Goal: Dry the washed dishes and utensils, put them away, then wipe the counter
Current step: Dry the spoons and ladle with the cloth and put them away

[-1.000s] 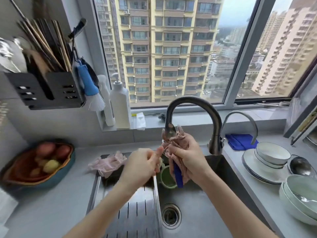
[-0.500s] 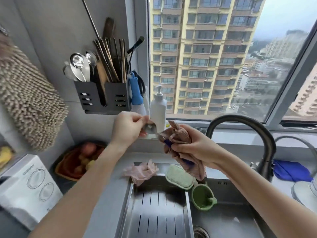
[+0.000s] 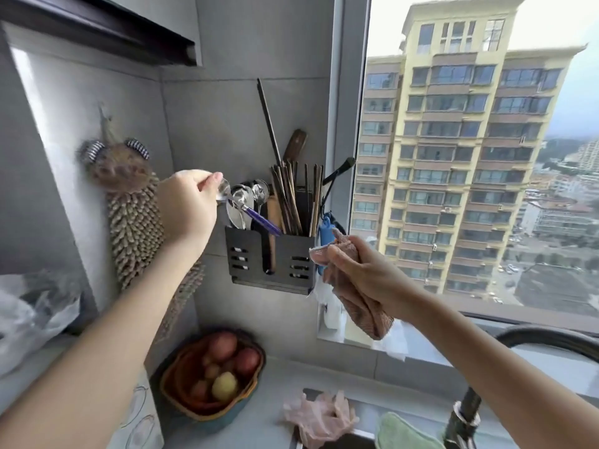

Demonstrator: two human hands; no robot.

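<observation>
My left hand (image 3: 189, 205) pinches the bowl end of a spoon with a purple-blue handle (image 3: 256, 217). The handle slants down and to the right over the black wall-mounted utensil holder (image 3: 269, 257). That holder carries other spoons (image 3: 259, 192) and several chopsticks (image 3: 290, 196). To the holder's right, at its lower edge, my right hand (image 3: 359, 270) grips a bunched pinkish-brown drying cloth (image 3: 363, 311), which hangs down below the fist.
A shaggy hand towel (image 3: 134, 228) hangs on the wall left of the holder. A basket of fruit (image 3: 210, 374) sits on the counter below. Crumpled pink gloves (image 3: 319, 418), a green sponge (image 3: 405, 432) and the dark faucet (image 3: 547, 335) lie lower right.
My left hand took the spoon out of the cloth and raised it up to the utensil holder. The right hand with the cloth rose too. The view tilted up, away from the sink.
</observation>
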